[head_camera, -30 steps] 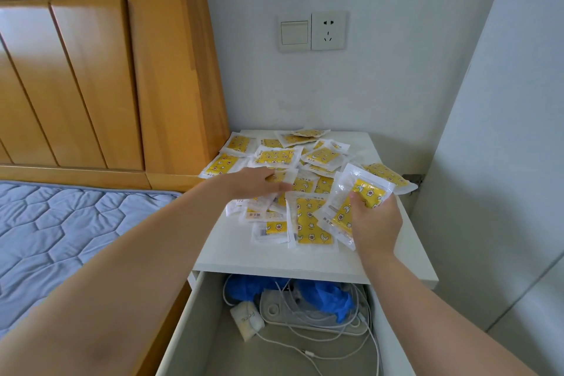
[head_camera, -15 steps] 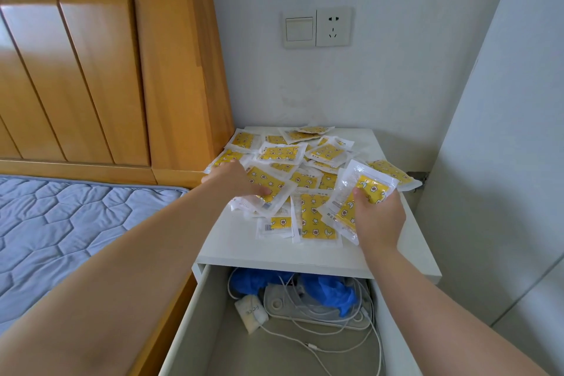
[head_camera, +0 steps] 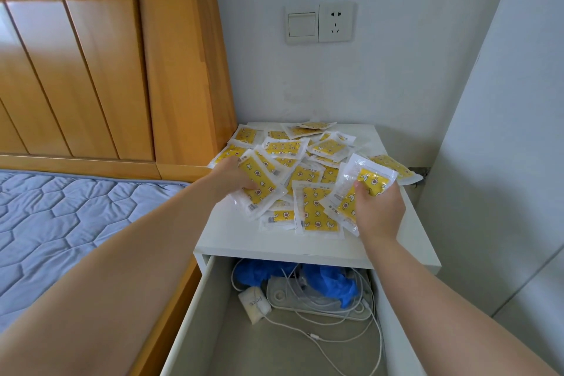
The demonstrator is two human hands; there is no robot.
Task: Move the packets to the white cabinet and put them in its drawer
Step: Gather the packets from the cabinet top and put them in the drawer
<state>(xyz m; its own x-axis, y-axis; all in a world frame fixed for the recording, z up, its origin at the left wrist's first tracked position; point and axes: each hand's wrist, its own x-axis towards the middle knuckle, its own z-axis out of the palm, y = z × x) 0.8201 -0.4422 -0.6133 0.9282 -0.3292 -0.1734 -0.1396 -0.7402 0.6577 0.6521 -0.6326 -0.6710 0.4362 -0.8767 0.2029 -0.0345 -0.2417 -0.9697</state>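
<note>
The packets [head_camera: 305, 159] lay in a loose, overlapping heap on top of the white cabinet [head_camera: 241, 238], spread from its back edge to about the middle, with the front strip bare. Near the left edge, the left hand [head_camera: 230, 175] was curled round a few packets, which tilted up off the heap. Near the right edge, the right hand [head_camera: 380, 212] gripped a fanned stack [head_camera: 364, 181] with the thumb on top, seemingly as the collecting hand, so more could be added before one trip down. The drawer [head_camera: 195, 302] stood pulled open directly below the front edge, so a handful needed only lowering. A power strip [head_camera: 305, 299], white cables [head_camera: 335, 345] and blue material [head_camera: 331, 282] crowded its back. The front floor looked free, with no packets in it yet
</note>
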